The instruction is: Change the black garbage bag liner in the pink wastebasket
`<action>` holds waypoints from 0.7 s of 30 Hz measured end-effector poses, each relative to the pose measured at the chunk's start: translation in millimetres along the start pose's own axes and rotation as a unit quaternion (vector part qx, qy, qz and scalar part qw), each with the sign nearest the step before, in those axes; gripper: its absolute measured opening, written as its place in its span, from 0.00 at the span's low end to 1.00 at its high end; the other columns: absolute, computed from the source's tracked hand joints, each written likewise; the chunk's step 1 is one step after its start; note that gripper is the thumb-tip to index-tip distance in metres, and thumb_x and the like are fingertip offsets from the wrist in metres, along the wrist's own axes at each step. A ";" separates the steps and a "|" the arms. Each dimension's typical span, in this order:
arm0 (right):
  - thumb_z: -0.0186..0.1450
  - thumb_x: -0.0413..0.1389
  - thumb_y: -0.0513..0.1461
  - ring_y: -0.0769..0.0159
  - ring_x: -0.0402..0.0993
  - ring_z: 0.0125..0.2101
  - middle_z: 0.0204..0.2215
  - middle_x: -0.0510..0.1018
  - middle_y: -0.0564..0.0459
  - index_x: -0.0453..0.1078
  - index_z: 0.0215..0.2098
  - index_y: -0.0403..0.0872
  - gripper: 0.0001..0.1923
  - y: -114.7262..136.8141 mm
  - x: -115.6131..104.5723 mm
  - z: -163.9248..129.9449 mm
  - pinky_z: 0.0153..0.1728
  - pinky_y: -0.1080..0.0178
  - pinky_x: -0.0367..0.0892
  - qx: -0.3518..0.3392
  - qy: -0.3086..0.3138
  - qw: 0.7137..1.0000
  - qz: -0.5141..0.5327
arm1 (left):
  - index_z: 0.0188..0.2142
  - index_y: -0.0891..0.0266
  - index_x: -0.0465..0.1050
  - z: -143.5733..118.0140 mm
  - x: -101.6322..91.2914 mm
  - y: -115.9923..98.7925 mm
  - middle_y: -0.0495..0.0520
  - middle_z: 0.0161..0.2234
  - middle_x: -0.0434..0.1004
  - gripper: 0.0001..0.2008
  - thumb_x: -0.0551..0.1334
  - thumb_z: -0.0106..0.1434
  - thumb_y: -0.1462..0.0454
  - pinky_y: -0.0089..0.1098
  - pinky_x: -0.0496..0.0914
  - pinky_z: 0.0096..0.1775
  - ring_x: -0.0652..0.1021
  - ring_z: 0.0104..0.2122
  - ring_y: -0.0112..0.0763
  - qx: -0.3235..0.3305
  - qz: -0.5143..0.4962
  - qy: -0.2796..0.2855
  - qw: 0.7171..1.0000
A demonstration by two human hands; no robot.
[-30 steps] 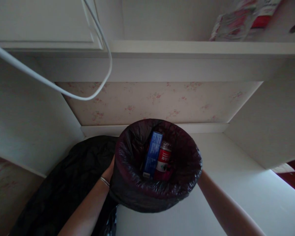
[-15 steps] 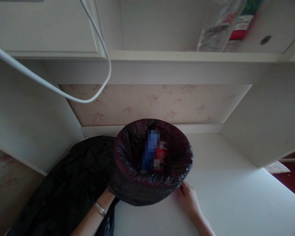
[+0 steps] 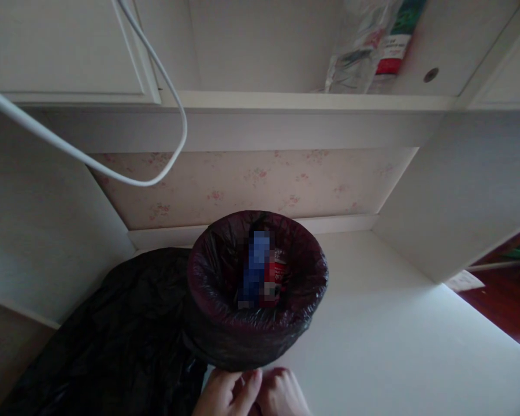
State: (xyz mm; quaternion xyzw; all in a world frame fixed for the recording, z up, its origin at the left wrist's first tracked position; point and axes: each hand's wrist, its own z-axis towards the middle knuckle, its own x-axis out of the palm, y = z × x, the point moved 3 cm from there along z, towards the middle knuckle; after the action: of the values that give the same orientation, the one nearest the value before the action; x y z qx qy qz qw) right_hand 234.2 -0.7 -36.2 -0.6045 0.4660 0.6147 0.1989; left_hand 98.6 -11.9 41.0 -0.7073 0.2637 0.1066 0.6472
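A round bin lined with a thin black plastic bag [image 3: 251, 341] stands on the white surface, the bag folded down over its rim. Inside lie a blurred blue item [image 3: 256, 266] and a red, can-like item [image 3: 277, 274]. My left hand [image 3: 229, 394] and my right hand [image 3: 282, 394] are close together at the front of the bin, just below the bag's lower edge. Both have curled fingers, and what they pinch, if anything, is hidden. Left of the bin spreads a large crumpled black plastic bag [image 3: 125, 323].
White side panels [image 3: 455, 190] flank the nook, with flowered wallpaper [image 3: 242, 185] behind. Overhead, a shelf [image 3: 260, 99] holds clear plastic packaging [image 3: 355, 63] and a red-and-green packet [image 3: 394, 52]. A white cable [image 3: 173, 156] loops across the upper left.
My hands have come from the two sides of the bin to meet at its front, the left moving right and the right moving left. The whole view has shifted slightly.
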 end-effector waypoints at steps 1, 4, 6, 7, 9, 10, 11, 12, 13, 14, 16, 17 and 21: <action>0.60 0.58 0.39 0.59 0.80 0.28 0.29 0.85 0.52 0.78 0.31 0.51 0.06 2.4 -2.9 4.5 0.27 0.62 0.58 0.017 0.001 1.000 0.005 | 0.41 0.52 0.83 4.4 5.1 -4.7 0.59 0.38 0.86 0.23 0.55 0.66 0.43 0.38 0.73 0.48 0.81 0.41 0.48 0.006 -0.015 0.012 1.000; 0.60 0.56 0.37 0.55 0.82 0.31 0.30 0.85 0.50 0.79 0.31 0.51 0.08 2.7 -12.1 11.6 0.27 0.61 0.56 0.050 -0.012 0.999 0.012 | 0.37 0.50 0.84 19.4 19.0 -5.2 0.55 0.34 0.85 0.22 0.57 0.64 0.43 0.39 0.73 0.50 0.81 0.43 0.47 -0.004 -0.051 0.046 0.998; 0.60 0.56 0.36 0.54 0.83 0.32 0.31 0.86 0.50 0.79 0.31 0.50 0.08 0.3 -15.5 10.9 0.28 0.62 0.57 0.055 -0.012 0.998 0.018 | 0.32 0.49 0.83 29.4 24.0 4.5 0.52 0.27 0.83 0.21 0.58 0.63 0.42 0.40 0.74 0.50 0.81 0.40 0.47 -0.027 -0.059 0.049 0.997; 0.60 0.56 0.37 0.55 0.83 0.33 0.32 0.86 0.50 0.79 0.31 0.50 0.08 -0.7 -16.7 9.6 0.28 0.62 0.58 0.050 -0.013 0.998 0.023 | 0.30 0.49 0.83 34.1 24.7 10.5 0.52 0.26 0.82 0.21 0.58 0.63 0.43 0.41 0.74 0.50 0.81 0.39 0.47 -0.037 -0.060 0.044 0.997; 0.62 0.56 0.38 0.56 0.84 0.34 0.33 0.86 0.51 0.79 0.32 0.51 0.09 -1.5 -18.6 6.5 0.30 0.64 0.60 0.035 -0.018 0.999 0.037 | 0.32 0.50 0.83 42.4 23.4 20.9 0.52 0.28 0.84 0.20 0.58 0.63 0.44 0.44 0.73 0.54 0.81 0.42 0.47 -0.044 -0.057 0.032 0.997; 0.63 0.55 0.38 0.57 0.84 0.34 0.33 0.86 0.51 0.79 0.33 0.51 0.09 -1.5 -19.4 5.3 0.30 0.64 0.61 0.028 -0.022 0.998 0.043 | 0.35 0.50 0.84 45.7 21.9 24.3 0.53 0.31 0.85 0.19 0.60 0.62 0.45 0.45 0.71 0.56 0.81 0.44 0.48 -0.042 -0.054 0.027 0.997; 0.64 0.55 0.38 0.57 0.84 0.34 0.33 0.86 0.52 0.79 0.32 0.51 0.10 -1.3 -20.0 4.4 0.31 0.64 0.61 0.023 -0.025 0.998 0.047 | 0.38 0.51 0.84 48.2 20.2 26.1 0.54 0.36 0.87 0.18 0.61 0.61 0.46 0.47 0.68 0.60 0.80 0.48 0.49 -0.038 -0.049 0.021 0.998; 0.64 0.55 0.38 0.57 0.84 0.34 0.33 0.86 0.51 0.79 0.32 0.51 0.10 -1.0 -20.4 3.9 0.31 0.65 0.61 0.020 -0.027 0.998 0.049 | 0.41 0.51 0.84 49.8 18.6 26.2 0.55 0.41 0.87 0.18 0.62 0.61 0.48 0.49 0.64 0.63 0.79 0.51 0.49 -0.031 -0.042 0.016 0.998; 0.63 0.55 0.38 0.57 0.84 0.34 0.32 0.86 0.51 0.79 0.31 0.50 0.10 -0.7 -20.5 3.8 0.31 0.65 0.61 0.020 -0.029 0.998 0.049 | 0.43 0.52 0.84 50.5 17.3 25.1 0.55 0.47 0.86 0.18 0.62 0.61 0.49 0.50 0.61 0.65 0.77 0.54 0.50 -0.024 -0.034 0.011 0.999; 0.63 0.55 0.37 0.57 0.84 0.34 0.32 0.86 0.50 0.79 0.30 0.50 0.10 -0.5 -20.5 3.8 0.31 0.65 0.60 0.022 -0.030 0.998 0.048 | 0.45 0.52 0.84 50.4 16.4 23.0 0.55 0.51 0.84 0.18 0.62 0.61 0.51 0.52 0.58 0.66 0.76 0.56 0.50 -0.017 -0.026 0.007 1.000; 0.62 0.55 0.36 0.58 0.84 0.33 0.32 0.86 0.50 0.78 0.29 0.49 0.09 -0.4 -19.9 3.9 0.30 0.65 0.59 0.022 -0.034 0.998 0.049 | 0.45 0.52 0.84 48.7 15.9 18.0 0.55 0.56 0.81 0.17 0.60 0.63 0.54 0.53 0.56 0.68 0.75 0.59 0.49 -0.004 -0.003 0.000 1.000; 0.62 0.56 0.36 0.58 0.84 0.32 0.31 0.86 0.50 0.78 0.29 0.49 0.09 -0.4 -19.6 3.8 0.29 0.65 0.58 0.021 -0.037 0.998 0.051 | 0.46 0.52 0.84 47.7 16.2 16.3 0.55 0.57 0.80 0.17 0.60 0.63 0.55 0.54 0.55 0.68 0.74 0.60 0.49 -0.001 0.009 -0.005 1.000; 0.62 0.56 0.36 0.60 0.83 0.31 0.31 0.85 0.52 0.76 0.28 0.49 0.08 -0.4 -19.2 2.0 0.29 0.66 0.57 0.007 -0.056 0.996 0.062 | 0.50 0.51 0.82 45.9 19.9 20.7 0.53 0.59 0.77 0.18 0.61 0.64 0.56 0.52 0.50 0.70 0.71 0.63 0.48 0.008 0.034 -0.033 0.999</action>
State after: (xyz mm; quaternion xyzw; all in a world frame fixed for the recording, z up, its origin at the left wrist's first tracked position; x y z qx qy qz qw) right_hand 237.1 7.2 -18.8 -0.5376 0.4947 0.6556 0.1908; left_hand 113.5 27.6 7.1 -0.6889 0.2673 0.1501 0.6568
